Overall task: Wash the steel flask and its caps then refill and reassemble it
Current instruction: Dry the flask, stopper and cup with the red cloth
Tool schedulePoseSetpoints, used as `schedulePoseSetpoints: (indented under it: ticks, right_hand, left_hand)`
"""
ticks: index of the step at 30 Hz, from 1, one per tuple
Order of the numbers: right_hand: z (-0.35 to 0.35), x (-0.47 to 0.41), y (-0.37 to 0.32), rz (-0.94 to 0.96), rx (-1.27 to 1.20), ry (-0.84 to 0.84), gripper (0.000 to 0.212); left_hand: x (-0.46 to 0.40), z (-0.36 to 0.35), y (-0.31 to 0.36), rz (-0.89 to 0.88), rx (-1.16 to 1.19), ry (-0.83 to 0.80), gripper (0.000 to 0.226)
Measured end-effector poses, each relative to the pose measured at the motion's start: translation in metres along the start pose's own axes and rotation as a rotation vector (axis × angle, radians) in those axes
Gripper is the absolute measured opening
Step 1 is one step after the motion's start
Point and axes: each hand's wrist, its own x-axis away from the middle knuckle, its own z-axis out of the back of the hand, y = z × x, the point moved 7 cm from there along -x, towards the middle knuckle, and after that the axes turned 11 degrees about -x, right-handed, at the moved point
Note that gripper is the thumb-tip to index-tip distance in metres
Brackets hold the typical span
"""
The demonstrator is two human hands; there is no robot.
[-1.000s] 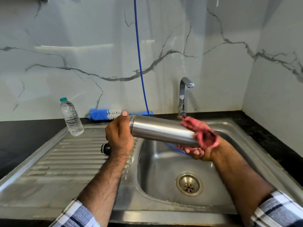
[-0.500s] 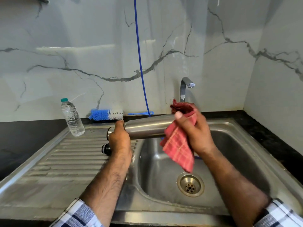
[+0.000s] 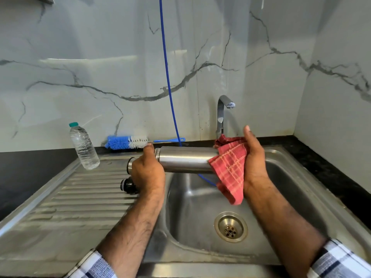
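Observation:
I hold the steel flask level above the sink basin, its open neck pointing left. My left hand grips the neck end. My right hand presses a red checked cloth around the flask's base end, and the cloth hangs down over the basin. A steel cap lies on the drainboard just behind my left hand. A black inner cap lies beside my left wrist, partly hidden by it.
A clear plastic water bottle with a teal lid stands at the drainboard's back left. A blue and white bottle brush lies along the wall. The tap is behind the flask; a blue cord hangs down into the basin.
My right hand with the cloth has slid along the flask from its middle toward the base end. The flask has levelled out; my left hand still holds the neck.

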Motion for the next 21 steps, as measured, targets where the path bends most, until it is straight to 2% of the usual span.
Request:
schedulePoseSetpoints:
  ticks: [4,7,12,14,16,19,21]
  right_hand:
    - [-0.007,-0.004,0.003,0.261,-0.204,0.079,0.091]
    - [-0.014,-0.006,0.000,0.339,-0.185,0.033,0.089]
    - [-0.021,0.004,0.029,0.231,-0.112,-0.004,0.065]
    - [-0.024,0.005,0.036,0.167,-0.103,-0.020,0.066]
    - [-0.025,0.003,0.033,0.132,-0.125,-0.041,0.070]
    - [-0.014,-0.002,0.019,0.113,-0.060,-0.011,0.064]
    - [-0.009,-0.003,0.012,0.088,0.022,-0.036,0.061]
  left_hand:
    - [0.019,-0.013,-0.013,0.142,0.145,-0.054,0.046]
    - [0.039,-0.032,-0.013,0.154,0.219,-0.162,0.044]
    - [0.069,-0.064,-0.012,0.038,0.075,-0.390,0.072]
    - [0.080,-0.068,-0.007,0.008,0.047,-0.450,0.069]
    - [0.081,-0.071,-0.007,-0.016,0.009,-0.524,0.077]
    - [0.072,-0.073,-0.010,-0.095,-0.135,-0.705,0.113]
    - [0.047,-0.060,-0.003,-0.149,-0.160,-0.652,0.127]
